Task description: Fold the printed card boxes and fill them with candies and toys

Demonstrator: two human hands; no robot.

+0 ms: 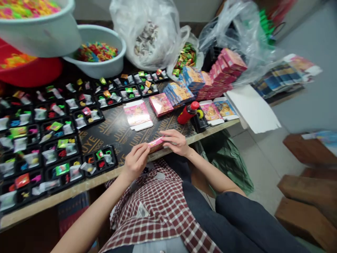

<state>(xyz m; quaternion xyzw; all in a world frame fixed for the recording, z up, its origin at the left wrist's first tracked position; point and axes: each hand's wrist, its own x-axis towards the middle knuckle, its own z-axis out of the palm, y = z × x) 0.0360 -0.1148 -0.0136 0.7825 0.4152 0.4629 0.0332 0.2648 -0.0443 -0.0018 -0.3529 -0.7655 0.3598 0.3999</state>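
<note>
Between my two hands, at the front edge of the table, is a small pink cardboard box (156, 142). My left hand (137, 159) has its fingers closed on the box's left end. At the other end, my right hand (176, 141) grips the box with thumb and fingers. Just beyond lies a flattened pink printed carton (137, 114). A closed pink box (161, 104) sits to its right. Left of my hands is a black compartment tray (101, 162) filled with small wrapped sweets and coloured plastic pieces.
Many more filled black trays (61, 149) cover the left side. Tubs (98, 66) of coloured pieces and a clear plastic bag (147, 35) stand behind. To the right are a red bottle (187, 113), stacked boxes (229, 66) and a white sheet (256, 110); brown cartons (302, 218) stand on the floor.
</note>
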